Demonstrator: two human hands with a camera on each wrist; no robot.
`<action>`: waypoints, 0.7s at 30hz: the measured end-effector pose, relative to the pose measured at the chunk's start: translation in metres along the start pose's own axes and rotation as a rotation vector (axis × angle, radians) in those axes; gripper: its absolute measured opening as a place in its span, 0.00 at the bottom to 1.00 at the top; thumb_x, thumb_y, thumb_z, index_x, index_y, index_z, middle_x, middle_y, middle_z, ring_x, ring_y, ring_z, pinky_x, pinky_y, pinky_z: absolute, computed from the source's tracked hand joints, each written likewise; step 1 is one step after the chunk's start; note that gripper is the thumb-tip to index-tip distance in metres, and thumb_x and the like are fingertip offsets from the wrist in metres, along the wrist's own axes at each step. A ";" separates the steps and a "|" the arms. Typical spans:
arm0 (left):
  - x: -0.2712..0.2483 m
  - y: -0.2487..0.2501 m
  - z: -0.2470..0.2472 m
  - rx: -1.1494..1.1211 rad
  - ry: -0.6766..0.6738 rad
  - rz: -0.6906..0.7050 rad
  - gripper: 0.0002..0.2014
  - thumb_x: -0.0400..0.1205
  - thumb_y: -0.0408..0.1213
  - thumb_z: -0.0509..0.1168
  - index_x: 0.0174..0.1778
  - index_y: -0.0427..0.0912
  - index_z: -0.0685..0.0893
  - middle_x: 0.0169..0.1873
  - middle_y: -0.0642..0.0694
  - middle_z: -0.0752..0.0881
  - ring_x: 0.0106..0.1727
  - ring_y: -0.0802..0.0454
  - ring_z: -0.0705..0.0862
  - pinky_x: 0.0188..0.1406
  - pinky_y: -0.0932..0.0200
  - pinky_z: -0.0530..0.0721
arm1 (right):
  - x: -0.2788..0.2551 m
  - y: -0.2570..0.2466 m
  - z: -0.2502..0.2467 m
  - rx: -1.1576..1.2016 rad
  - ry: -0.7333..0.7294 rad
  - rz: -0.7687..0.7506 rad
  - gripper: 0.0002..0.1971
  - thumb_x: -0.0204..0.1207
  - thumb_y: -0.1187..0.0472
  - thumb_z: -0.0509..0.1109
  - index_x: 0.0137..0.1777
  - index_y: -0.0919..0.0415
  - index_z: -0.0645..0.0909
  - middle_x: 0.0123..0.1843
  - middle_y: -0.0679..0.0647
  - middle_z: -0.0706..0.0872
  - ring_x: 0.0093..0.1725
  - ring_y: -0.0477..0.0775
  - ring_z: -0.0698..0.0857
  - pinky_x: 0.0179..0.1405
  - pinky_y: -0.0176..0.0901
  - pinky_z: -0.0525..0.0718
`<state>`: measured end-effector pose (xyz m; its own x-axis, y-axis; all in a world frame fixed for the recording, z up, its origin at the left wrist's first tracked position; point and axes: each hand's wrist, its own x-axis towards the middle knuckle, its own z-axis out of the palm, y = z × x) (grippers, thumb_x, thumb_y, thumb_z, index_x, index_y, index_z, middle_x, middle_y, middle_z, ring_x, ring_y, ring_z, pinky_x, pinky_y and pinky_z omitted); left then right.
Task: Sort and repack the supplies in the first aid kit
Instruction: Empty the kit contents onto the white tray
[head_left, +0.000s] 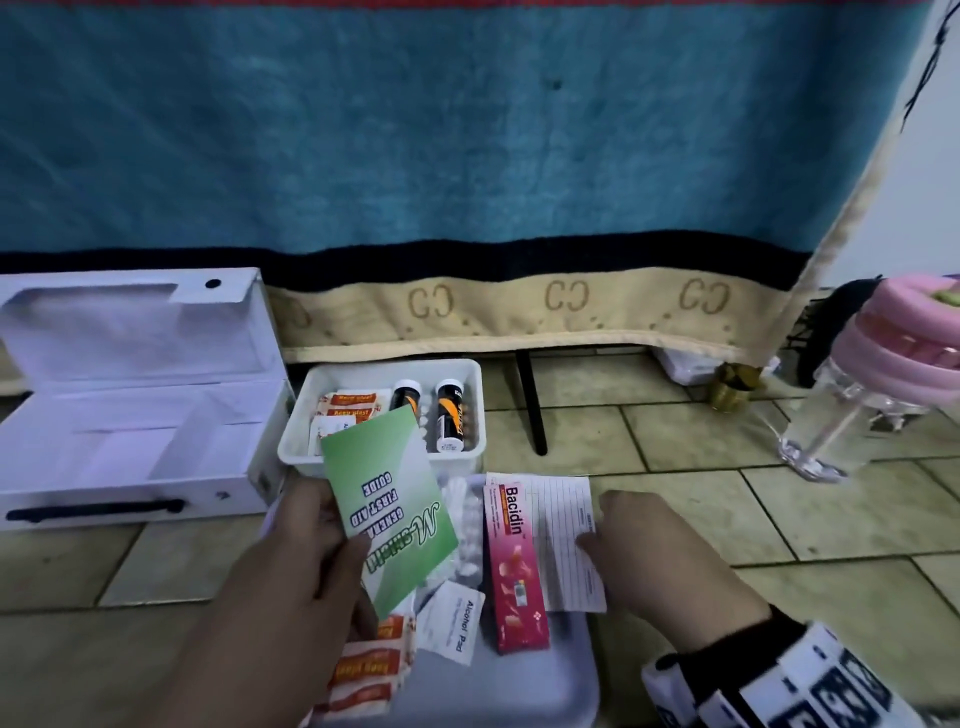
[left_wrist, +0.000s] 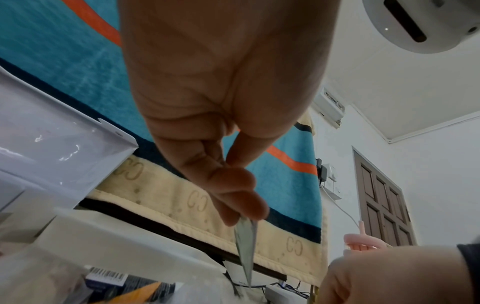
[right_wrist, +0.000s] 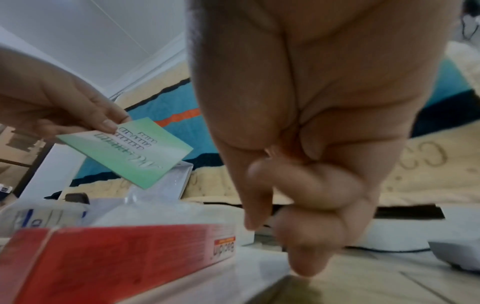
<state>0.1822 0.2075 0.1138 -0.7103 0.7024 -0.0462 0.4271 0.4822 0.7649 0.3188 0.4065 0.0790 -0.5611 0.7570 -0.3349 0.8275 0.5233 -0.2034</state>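
Kit box (head_left: 130, 415) stands open on the floor, to the left of our left hand (head_left: 291, 566), which pinches the green guide booklet (head_left: 387, 512) above the grey tray (head_left: 519, 686). Our right hand (head_left: 649, 551), fingers curled, touches the white paper (head_left: 563, 540) beside the pink Bacidin box (head_left: 514, 571).
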 end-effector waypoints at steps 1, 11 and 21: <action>0.001 0.001 0.000 -0.008 0.001 0.008 0.13 0.83 0.33 0.60 0.44 0.59 0.68 0.25 0.49 0.89 0.23 0.62 0.83 0.33 0.58 0.78 | -0.003 0.001 -0.002 -0.004 0.055 0.014 0.14 0.80 0.52 0.63 0.58 0.59 0.79 0.57 0.56 0.86 0.56 0.56 0.86 0.42 0.40 0.78; 0.011 0.028 0.030 -0.183 -0.181 0.133 0.11 0.84 0.32 0.60 0.51 0.55 0.70 0.35 0.50 0.90 0.26 0.54 0.87 0.33 0.58 0.82 | -0.037 -0.016 -0.028 0.817 0.067 -0.249 0.02 0.74 0.61 0.73 0.41 0.57 0.84 0.38 0.55 0.90 0.30 0.43 0.84 0.30 0.35 0.79; 0.020 0.000 -0.006 -0.057 -0.050 0.059 0.12 0.80 0.38 0.66 0.48 0.60 0.72 0.39 0.64 0.87 0.33 0.63 0.86 0.38 0.56 0.82 | -0.003 0.021 -0.009 0.171 0.216 0.085 0.05 0.74 0.59 0.71 0.43 0.60 0.84 0.44 0.61 0.88 0.43 0.61 0.84 0.29 0.40 0.69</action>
<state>0.1649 0.2182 0.1171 -0.6555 0.7545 -0.0313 0.4334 0.4099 0.8026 0.3372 0.4191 0.0843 -0.4657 0.8708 -0.1576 0.8531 0.3945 -0.3416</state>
